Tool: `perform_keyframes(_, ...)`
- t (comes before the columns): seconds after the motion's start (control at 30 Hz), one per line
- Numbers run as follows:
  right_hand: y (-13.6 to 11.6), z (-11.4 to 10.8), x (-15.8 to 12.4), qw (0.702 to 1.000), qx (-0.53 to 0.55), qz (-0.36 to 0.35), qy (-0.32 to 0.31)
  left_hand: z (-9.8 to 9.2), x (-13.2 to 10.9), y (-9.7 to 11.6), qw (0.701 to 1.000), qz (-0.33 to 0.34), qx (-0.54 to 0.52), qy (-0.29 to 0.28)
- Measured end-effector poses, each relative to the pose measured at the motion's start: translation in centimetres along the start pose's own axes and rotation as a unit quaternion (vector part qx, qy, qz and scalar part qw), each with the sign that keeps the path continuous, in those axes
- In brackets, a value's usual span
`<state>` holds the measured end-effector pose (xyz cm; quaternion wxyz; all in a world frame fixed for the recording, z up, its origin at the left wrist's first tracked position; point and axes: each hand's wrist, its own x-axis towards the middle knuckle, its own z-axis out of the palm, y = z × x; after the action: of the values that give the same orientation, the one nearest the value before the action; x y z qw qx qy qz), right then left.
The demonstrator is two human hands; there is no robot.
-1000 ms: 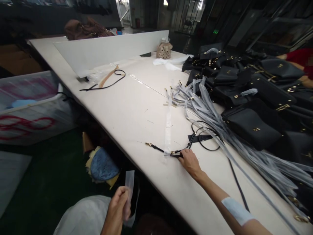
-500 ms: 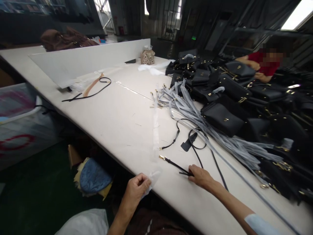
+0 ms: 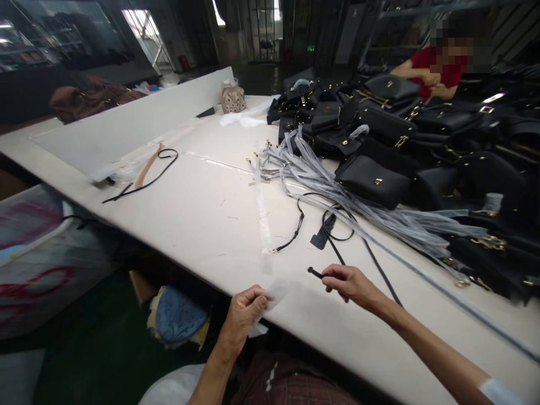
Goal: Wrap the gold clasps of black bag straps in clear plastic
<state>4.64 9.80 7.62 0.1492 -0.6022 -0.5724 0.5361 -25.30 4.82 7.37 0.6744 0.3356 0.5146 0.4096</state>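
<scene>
My right hand (image 3: 348, 283) pinches the end of a thin black strap (image 3: 315, 273) just above the white table (image 3: 202, 208), near its front edge. My left hand (image 3: 246, 312) is closed on a clear plastic sleeve (image 3: 276, 292) at the table's edge. A long strip of clear plastic (image 3: 262, 216) lies on the table beyond it. Another black strap with a gold clasp (image 3: 291, 236) and a loop of black cord (image 3: 337, 225) lie just past my right hand.
A bundle of plastic-wrapped straps (image 3: 337, 188) fans across the table to a heap of black handbags (image 3: 379, 140) on the right. A person in red (image 3: 434, 70) works at the far right. A white board (image 3: 126, 121), a brown bag (image 3: 88, 98) and a loose strap (image 3: 147, 174) lie far left.
My left hand came up from my lap to the table's edge, with plastic in it. My right hand drew the strap end toward me and lifted it. The view turned right.
</scene>
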Motion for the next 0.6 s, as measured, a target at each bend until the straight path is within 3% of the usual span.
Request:
perform_keyframes(0.13,-6.2,-4.4,-5.0,0.994,0.109,0.022,0.014,0.4,0.9,-0.8,0.998,-0.024,-0.030,-0.041)
perform_keyframes(0.27,-10.7,-6.7,-9.8,0.995,0.098,0.027,0.021,1.5,1.8,-1.4,0.993,-0.046,-0.045,-0.100)
perform_keyframes(0.47,-13.4,-6.8,-13.7,1.000,0.029,0.004,0.002,3.1,2.9,-1.0,0.977,-0.039,-0.038,-0.206)
perform_keyframes(0.6,-13.0,-6.7,-15.5,0.993,-0.048,-0.066,0.081,3.9,3.4,0.0,0.963,-0.025,-0.027,-0.266)
